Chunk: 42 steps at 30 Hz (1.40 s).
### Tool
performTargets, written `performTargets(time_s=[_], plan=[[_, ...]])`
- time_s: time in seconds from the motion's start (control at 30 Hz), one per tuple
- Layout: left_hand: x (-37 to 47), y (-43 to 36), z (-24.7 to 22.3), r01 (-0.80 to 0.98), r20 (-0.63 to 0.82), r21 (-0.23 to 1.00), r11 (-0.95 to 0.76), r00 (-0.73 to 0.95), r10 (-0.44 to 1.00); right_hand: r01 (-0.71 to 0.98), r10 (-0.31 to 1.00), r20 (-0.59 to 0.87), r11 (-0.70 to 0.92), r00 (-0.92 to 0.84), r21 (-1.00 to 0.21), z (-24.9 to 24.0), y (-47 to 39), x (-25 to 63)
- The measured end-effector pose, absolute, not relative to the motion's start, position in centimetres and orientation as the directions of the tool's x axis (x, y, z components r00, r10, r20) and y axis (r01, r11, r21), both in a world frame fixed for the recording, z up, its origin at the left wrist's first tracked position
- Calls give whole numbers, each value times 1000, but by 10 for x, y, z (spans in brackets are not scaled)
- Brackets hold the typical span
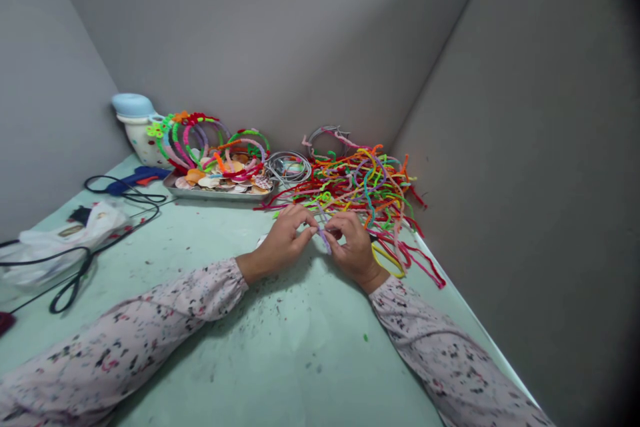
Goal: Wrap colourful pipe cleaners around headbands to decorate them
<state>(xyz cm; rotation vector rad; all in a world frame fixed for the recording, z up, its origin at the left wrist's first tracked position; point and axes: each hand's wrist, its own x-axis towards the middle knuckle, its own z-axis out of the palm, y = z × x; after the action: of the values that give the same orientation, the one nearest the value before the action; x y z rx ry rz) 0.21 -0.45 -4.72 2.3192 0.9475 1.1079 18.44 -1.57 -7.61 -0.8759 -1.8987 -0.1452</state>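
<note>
Both hands meet over the middle of the table around a short purple pipe cleaner (325,240). My left hand (285,240) pinches it between thumb and forefinger. From the other side, my right hand (353,247) grips it too, with the fingers curled in. One end of the pipe cleaner hangs below the fingertips, and another part rises above them. Just beyond my hands lies a tangled heap of colourful pipe cleaners (370,180). A yellow loop (387,261) shows beside my right wrist; what it belongs to is partly hidden.
A metal tray (220,195) holds shells and fuzzy coloured hoops (195,140). Behind it stands a blue-lidded cup (143,133). Coils of grey wire (289,167) lie between tray and heap. A black cable (85,260) and a plastic bag (75,240) occupy the left; walls enclose the table.
</note>
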Motion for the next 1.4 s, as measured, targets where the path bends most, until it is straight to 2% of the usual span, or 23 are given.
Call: performTargets(time_s=[0.5,0.97,1.13,1.4], plan=[[1,-6,-49,506,608,368,-780,504,614,512,620,764,722,-178,-466,-71,-20,180],[1,-5,-50,545,636,239,-804,537,554,433,758,638,623,-132,-651,-67,-25,176],[1,-5,-49,570,633,252,-782,514,579,440,781,607,602,-147,-667,-65,-23,176],[1,-4,-51,575,624,326,-750,465,628,489,742,641,640,-195,-592,-64,-23,178]])
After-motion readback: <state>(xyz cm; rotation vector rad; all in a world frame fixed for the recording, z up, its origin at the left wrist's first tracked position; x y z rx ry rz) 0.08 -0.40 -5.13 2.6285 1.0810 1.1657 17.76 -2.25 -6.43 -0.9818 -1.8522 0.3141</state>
